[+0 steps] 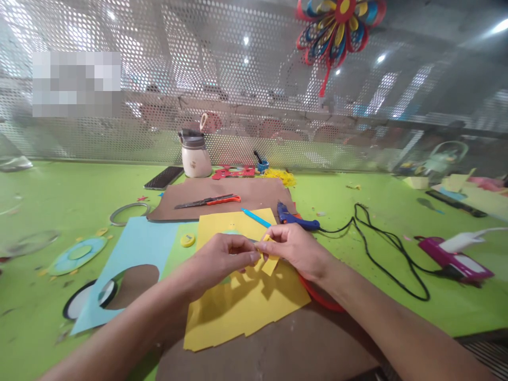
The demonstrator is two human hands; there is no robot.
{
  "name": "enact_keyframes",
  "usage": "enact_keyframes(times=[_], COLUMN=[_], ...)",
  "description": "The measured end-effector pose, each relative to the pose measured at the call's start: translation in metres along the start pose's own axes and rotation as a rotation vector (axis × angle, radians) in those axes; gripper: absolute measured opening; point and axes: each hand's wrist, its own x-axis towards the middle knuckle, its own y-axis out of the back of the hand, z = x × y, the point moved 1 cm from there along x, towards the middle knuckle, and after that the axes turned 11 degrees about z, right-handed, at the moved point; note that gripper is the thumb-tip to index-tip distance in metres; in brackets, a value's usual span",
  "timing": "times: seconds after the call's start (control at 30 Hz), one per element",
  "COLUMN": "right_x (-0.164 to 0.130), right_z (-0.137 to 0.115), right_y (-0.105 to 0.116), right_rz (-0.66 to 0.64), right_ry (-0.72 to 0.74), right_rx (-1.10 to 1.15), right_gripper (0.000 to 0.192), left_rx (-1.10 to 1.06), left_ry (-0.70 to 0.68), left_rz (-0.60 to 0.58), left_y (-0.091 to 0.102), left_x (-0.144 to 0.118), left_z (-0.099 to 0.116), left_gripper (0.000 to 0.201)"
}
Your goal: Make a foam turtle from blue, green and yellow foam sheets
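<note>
A small yellow paper strip (pixel 270 264) is pinched between the thumb and fingers of my right hand (pixel 296 246). Close beside it on the left, my left hand (pixel 226 259) has its fingers curled in toward the thumb; what its fingertips hold, if anything, is hidden. Both hands are above a large yellow paper sheet (pixel 222 323) with an uneven front edge. A blue pen (pixel 256 217) lies just beyond my right hand. The blue glue gun (pixel 296 219) rests behind that hand, and a round yellow piece (pixel 188 240) lies beyond my left forearm.
Scissors (pixel 210 200) with orange handles lie on brown paper (pixel 257 190). Left are light blue paper (pixel 146 238) with a round hole, a tape roll (pixel 129 214) and a phone (pixel 164 178). A bottle (pixel 196 156) stands behind. A black cord (pixel 381 272) reaches a purple power strip (pixel 456 259).
</note>
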Motion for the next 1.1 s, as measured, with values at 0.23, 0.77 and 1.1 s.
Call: enact_keyframes(times=[0.23, 0.77, 1.1], right_x=[0.0012, 0.0039, 0.0089], right_z=[0.0019, 0.0004, 0.0034], right_y=[0.0024, 0.0031, 0.0037], right_rz=[-0.033, -0.068, -0.112], right_ry=[0.055, 0.040, -0.019], right_rx=[-0.053, -0.037, 0.089], right_gripper=[0.038, 0.038, 0.036], left_rx=[-0.024, -0.131, -0.201], left_ry=[0.049, 0.075, 0.094], left_rz=[-0.009, -0.024, -0.020], left_y=[-0.0002, -0.0012, -0.0015], left_x=[-0.0014, -0.0028, -0.0031], left_z=[0.0021, 0.0043, 0.0046], left_gripper=[0.021, 0.017, 0.013])
